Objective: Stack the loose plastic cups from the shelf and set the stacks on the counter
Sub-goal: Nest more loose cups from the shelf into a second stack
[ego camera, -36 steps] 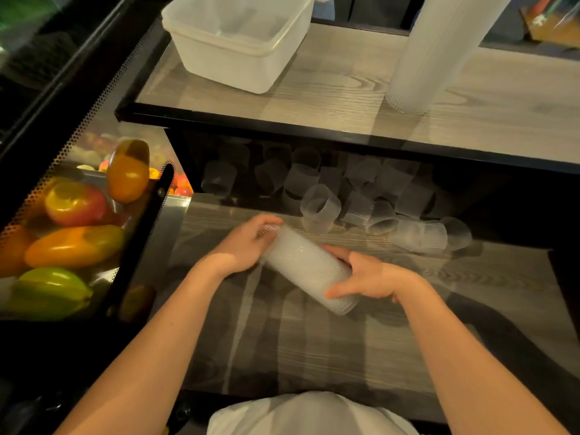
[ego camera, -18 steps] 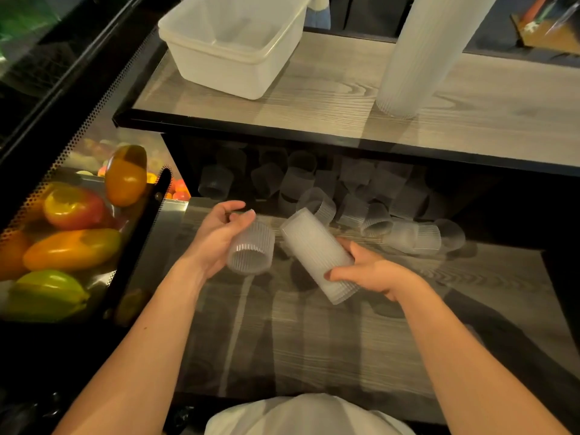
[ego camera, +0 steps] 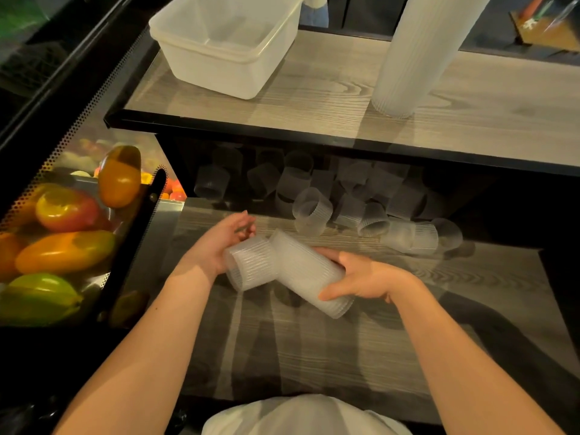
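My right hand [ego camera: 365,277] grips a short stack of ribbed clear plastic cups [ego camera: 309,271], lying tilted above the lower shelf [ego camera: 345,356]. My left hand [ego camera: 216,246] holds a single ribbed cup [ego camera: 251,265] against the stack's upper end, at an angle to it. Several loose cups [ego camera: 314,210] lie and stand at the back of the shelf, partly in shadow under the counter [ego camera: 314,98]. A tall cup stack [ego camera: 417,51] stands on the counter at the right.
A white plastic tub [ego camera: 226,42] sits on the counter at the left. To the left is a glass display case with mangoes [ego camera: 66,249] and other fruit. The counter's black front edge [ego camera: 314,141] overhangs the shelf.
My left hand, which held the single cup apart from the stack, has brought it against the stack's upper end. The right hand has kept its hold on the stack and shifted slightly.
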{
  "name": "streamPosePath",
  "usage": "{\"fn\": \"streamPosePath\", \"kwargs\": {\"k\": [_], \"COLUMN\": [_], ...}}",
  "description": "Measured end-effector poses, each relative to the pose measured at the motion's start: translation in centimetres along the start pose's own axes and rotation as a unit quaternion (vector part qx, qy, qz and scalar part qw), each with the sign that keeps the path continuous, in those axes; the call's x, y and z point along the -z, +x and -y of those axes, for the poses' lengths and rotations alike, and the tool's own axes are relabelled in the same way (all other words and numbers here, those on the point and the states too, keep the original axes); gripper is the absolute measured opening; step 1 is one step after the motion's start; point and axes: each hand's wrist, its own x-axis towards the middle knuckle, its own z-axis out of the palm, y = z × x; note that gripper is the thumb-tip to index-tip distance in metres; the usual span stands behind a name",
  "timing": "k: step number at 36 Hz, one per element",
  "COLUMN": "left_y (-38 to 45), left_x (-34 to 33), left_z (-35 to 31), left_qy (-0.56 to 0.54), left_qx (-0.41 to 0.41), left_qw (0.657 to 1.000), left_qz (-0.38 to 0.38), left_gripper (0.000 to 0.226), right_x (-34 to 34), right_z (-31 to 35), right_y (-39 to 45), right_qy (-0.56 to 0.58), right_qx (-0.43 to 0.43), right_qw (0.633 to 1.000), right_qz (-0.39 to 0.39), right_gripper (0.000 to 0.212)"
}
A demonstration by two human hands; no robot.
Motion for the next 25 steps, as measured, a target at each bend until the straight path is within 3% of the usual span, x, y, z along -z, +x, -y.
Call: {"fn": "streamPosePath", "kwargs": {"k": [3,8,15,20,22,25], "left_y": [0.8,3.2,5.0,5.4,5.4,5.4], "left_x": [-0.6,0.0,-0.3,-2.5,-3.6,-4.9], "left_z": [0.1,0.1,-0.7,0.0,0.8,1.9], "left_qy": [-0.037,-0.17,-0.141,-0.059,0.029,0.192], "left_qx": [-0.009,-0.043,-0.071,-0.083,-0.113,-0.195], "left_qw": [0.997,0.973,0.967,0.974,0.973,0.944], "left_qz": [-0.072,-0.15,-0.2,-0.204,-0.199,-0.185], "left_gripper": [0.012,0.027,0.026,0.013,0.009,0.009], "right_x": [-0.2,-0.4,-0.2,-0.8,-0.9,-0.4], "right_z": [0.2,0.3,-0.1,0.5,0.5,-0.2], "right_y": [0.3,0.6,0.3,0.9,1.1,0.7], "right_qy": [-0.005,-0.009,-0.058,-0.089,-0.093,-0.107], "right_qx": [0.001,-0.012,-0.013,0.003,0.008,0.003], "right_qw": [1.0,1.0,0.997,0.995,0.995,0.993], "right_qz": [0.004,-0.007,0.039,0.051,0.035,0.041], "right_gripper": [0.088,0.089,0.092,0.095,0.096,0.096]}}
